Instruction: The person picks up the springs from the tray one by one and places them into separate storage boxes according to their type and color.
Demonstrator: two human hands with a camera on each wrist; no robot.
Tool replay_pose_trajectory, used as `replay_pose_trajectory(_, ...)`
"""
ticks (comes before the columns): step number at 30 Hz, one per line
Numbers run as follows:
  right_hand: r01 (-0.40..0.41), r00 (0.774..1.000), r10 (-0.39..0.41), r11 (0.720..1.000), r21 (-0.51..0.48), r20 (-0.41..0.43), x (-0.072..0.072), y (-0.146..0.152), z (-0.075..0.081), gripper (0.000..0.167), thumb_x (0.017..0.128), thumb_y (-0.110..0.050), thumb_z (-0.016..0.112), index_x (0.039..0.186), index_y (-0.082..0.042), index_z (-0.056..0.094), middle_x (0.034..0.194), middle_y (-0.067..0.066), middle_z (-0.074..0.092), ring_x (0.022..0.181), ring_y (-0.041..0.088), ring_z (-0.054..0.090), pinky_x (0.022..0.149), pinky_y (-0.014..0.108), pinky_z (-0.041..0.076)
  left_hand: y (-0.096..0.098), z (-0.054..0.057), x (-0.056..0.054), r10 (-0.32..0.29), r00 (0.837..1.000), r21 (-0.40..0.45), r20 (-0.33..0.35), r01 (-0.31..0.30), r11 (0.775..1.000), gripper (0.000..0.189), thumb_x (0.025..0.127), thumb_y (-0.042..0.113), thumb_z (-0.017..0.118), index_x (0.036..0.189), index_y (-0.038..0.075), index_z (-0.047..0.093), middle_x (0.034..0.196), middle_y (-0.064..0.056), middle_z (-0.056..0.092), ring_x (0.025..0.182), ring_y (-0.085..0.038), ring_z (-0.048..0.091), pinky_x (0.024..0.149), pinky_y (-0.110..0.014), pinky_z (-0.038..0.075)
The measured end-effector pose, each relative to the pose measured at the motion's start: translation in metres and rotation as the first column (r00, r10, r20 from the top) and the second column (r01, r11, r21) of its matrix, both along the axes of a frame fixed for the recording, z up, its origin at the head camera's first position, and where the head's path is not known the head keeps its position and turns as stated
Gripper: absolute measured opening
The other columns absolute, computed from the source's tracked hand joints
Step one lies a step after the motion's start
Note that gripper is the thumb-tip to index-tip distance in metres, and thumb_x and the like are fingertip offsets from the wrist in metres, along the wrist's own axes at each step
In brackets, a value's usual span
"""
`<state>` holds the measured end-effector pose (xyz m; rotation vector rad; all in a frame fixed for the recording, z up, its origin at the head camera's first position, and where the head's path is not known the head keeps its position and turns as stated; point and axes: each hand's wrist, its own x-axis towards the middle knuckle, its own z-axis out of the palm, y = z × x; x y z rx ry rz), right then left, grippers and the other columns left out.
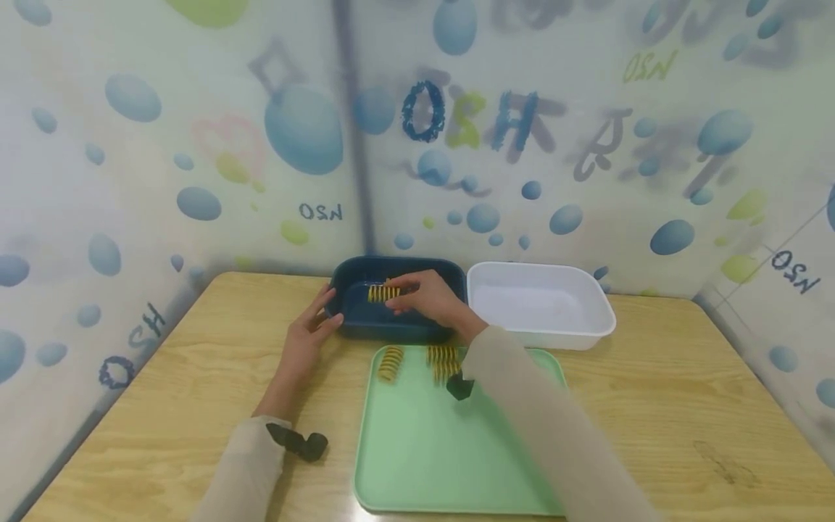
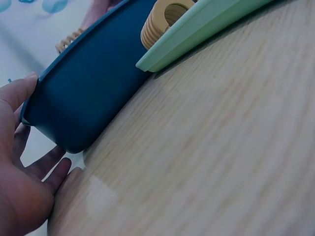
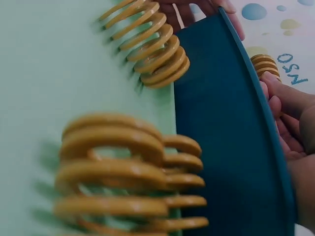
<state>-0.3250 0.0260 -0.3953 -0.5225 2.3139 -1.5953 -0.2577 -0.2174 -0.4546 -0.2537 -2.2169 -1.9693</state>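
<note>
My right hand [image 1: 427,296] pinches a yellow coil spring [image 1: 383,293] between thumb and fingers, over the inside of the dark blue box [image 1: 398,332]. In the right wrist view, that spring's coils stand out above the fingertips, past the box's rim. At the box's left end my left hand [image 1: 306,341] grips the rim. The left wrist view has one digit over the rim and other fingers lower, against the outside wall. Just in front, a green tray [image 1: 450,449] carries a coil spring [image 1: 390,364] at its upper left and more springs [image 1: 443,357] partly behind the right sleeve.
A white box [image 1: 541,337] stands right beside the blue one. Both are at the back of the wooden table [image 1: 665,406], close to a patterned wall [image 1: 404,196]. The tray's far edge lies close to the blue box. Dark straps cross both sleeves at the wrists.
</note>
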Motion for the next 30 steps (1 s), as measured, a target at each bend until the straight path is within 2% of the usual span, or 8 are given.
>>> replay_pose_trajectory(6, 0.005, 1.0, -0.005, 1.0, 0.029, 0.016, -0.006, -0.009, -0.005, 0.04, 0.079, -0.017, 0.08, 0.118, -0.015, 0.07, 0.105, 0.001, 0.069, 0.076, 0.021, 0.069, 0.074, 0.031, 0.055, -0.002, -0.001, -0.001, 0.011, 1.0, -0.011, -0.011, -0.011, 1.0, 0.053, 0.095, 0.019, 0.061, 0.145, 0.013, 0.043, 0.157, 0.0, 0.022, 0.133, -0.031, 0.037, 0.095, -0.017, 0.041)
replay_pose_trajectory(11, 0.003, 0.999, -0.002, 1.0, -0.02, 0.048, -0.011, -0.016, -0.006, 0.039, 0.079, -0.014, 0.08, 0.117, -0.012, 0.07, 0.102, 0.004, 0.069, 0.076, 0.021, 0.069, 0.073, 0.031, 0.056, -0.003, 0.002, 0.0, 0.012, 1.0, -0.013, -0.002, -0.012, 1.0, 0.053, 0.095, 0.017, 0.061, 0.145, 0.011, 0.042, 0.157, 0.0, 0.022, 0.133, -0.03, 0.037, 0.094, -0.016, 0.041)
replay_pose_trajectory(15, 0.006, 0.997, -0.002, 0.999, -0.044, 0.079, -0.013, -0.023, -0.01, 0.039, 0.079, -0.007, 0.079, 0.116, -0.007, 0.069, 0.104, 0.007, 0.069, 0.075, 0.022, 0.069, 0.073, 0.032, 0.056, 0.002, 0.011, 0.004, -0.007, 1.0, 0.008, 0.012, 0.007, 1.0, 0.054, 0.095, 0.011, 0.06, 0.145, 0.005, 0.04, 0.157, -0.004, 0.021, 0.133, -0.034, 0.035, 0.093, -0.016, 0.042)
replay_pose_trajectory(19, 0.0, 0.997, 0.001, 1.0, -0.019, 0.073, -0.014, -0.032, -0.016, 0.037, 0.078, -0.006, 0.079, 0.114, -0.007, 0.07, 0.101, 0.007, 0.069, 0.074, 0.02, 0.069, 0.07, 0.03, 0.056, 0.007, 0.022, 0.012, -0.01, 0.999, 0.0, 0.034, 0.01, 1.0, 0.053, 0.095, 0.008, 0.059, 0.145, 0.002, 0.039, 0.157, -0.005, 0.021, 0.133, -0.037, 0.035, 0.093, -0.017, 0.042)
replay_pose_trajectory(23, -0.016, 0.997, 0.016, 1.0, 0.002, 0.072, -0.017, -0.038, -0.019, 0.035, 0.078, -0.007, 0.079, 0.112, -0.007, 0.071, 0.1, 0.005, 0.069, 0.074, 0.02, 0.069, 0.069, 0.029, 0.056, 0.008, 0.024, 0.014, -0.002, 0.999, -0.021, 0.043, 0.003, 1.0, 0.053, 0.096, 0.01, 0.058, 0.145, 0.004, 0.04, 0.157, -0.003, 0.022, 0.134, -0.036, 0.034, 0.103, -0.033, 0.038)
replay_pose_trajectory(26, -0.022, 0.997, 0.021, 1.0, 0.011, 0.072, -0.019, -0.041, -0.019, 0.034, 0.078, -0.006, 0.079, 0.111, -0.006, 0.071, 0.099, 0.006, 0.069, 0.074, 0.019, 0.069, 0.068, 0.029, 0.056, 0.007, 0.024, 0.014, 0.0, 0.999, -0.024, 0.034, 0.001, 1.0, 0.053, 0.096, 0.011, 0.059, 0.145, 0.004, 0.04, 0.157, -0.004, 0.022, 0.134, -0.036, 0.034, 0.106, -0.046, 0.033)
replay_pose_trajectory(30, -0.016, 0.996, 0.015, 1.0, 0.02, 0.086, -0.021, -0.045, -0.017, 0.033, 0.078, -0.003, 0.078, 0.11, -0.003, 0.071, 0.097, 0.008, 0.07, 0.073, 0.019, 0.068, 0.067, 0.028, 0.056, 0.007, 0.026, 0.012, 0.0, 0.999, -0.014, 0.035, 0.001, 1.0, 0.053, 0.095, 0.01, 0.059, 0.145, 0.003, 0.04, 0.157, -0.006, 0.022, 0.133, -0.037, 0.034, 0.106, -0.047, 0.033)
